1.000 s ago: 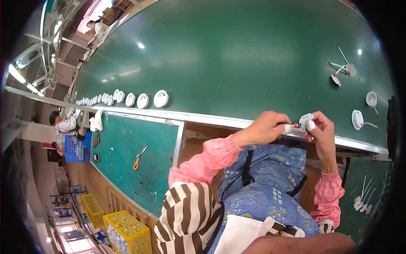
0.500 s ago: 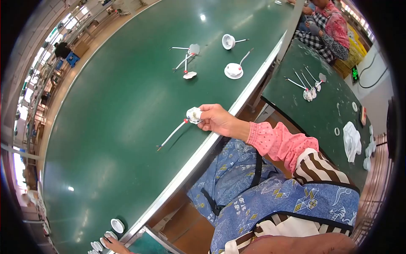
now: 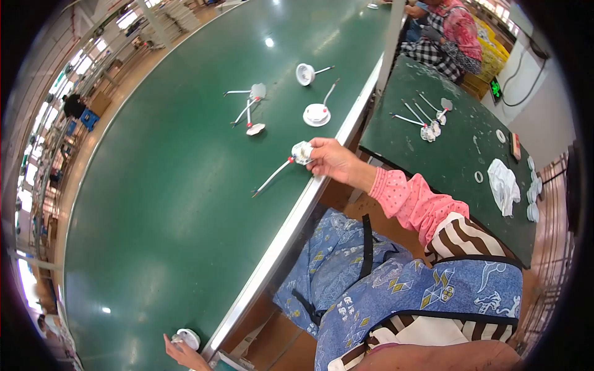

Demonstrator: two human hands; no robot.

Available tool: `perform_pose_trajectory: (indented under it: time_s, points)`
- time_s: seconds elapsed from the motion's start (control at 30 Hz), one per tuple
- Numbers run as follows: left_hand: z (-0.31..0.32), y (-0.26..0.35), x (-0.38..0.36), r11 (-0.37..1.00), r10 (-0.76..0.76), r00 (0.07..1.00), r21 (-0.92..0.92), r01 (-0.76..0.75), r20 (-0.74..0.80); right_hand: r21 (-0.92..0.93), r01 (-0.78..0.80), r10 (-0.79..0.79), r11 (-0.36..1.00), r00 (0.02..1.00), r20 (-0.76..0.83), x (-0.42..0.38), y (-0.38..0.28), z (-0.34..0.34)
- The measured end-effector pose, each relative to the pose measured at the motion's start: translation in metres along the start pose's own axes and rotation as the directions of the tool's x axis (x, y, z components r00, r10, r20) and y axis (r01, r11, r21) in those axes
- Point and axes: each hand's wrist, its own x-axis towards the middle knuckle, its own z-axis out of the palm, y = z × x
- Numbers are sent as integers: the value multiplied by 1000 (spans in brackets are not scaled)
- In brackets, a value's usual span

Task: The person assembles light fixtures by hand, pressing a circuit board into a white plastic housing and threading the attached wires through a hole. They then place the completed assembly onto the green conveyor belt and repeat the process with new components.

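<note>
My right hand [image 3: 334, 161] is closed on a white lamp part [image 3: 302, 153], pinched at its edge between thumb and fingers above the green table. A white cable with a red collar and bare wire ends runs from the part down to the left. At the lower left table edge, my left hand [image 3: 180, 355] has its fingers at a round white lamp housing [image 3: 189, 338]. The fingers partly hide that housing, and its grip there shows only in part.
Farther up the table [image 3: 154, 204] lie two wired white housings [image 3: 317, 114] and lamp parts with cables [image 3: 257, 93]. A side table [image 3: 458, 161] holds several wired parts [image 3: 428, 132], white rings and a white cloth [image 3: 503, 187]. Another person [image 3: 455, 37] sits at the upper right.
My left hand has moved from the row of white housings to the single housing nearby. The view has shifted, and the row is out of sight. My right hand still holds the wired part.
</note>
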Motion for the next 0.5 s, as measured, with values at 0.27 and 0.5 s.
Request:
perform_pose_trajectory:
  time_s: [0.27, 0.5]
  points:
    - [28, 194, 10, 912, 349, 921, -288, -291, 172, -355, 346, -359, 868, 933, 33, 80, -64, -62]
    - [67, 380, 15, 799, 557, 811, -383, -464, 178, -189, 363, -353, 912, 932, 89, 224, -97, -68]
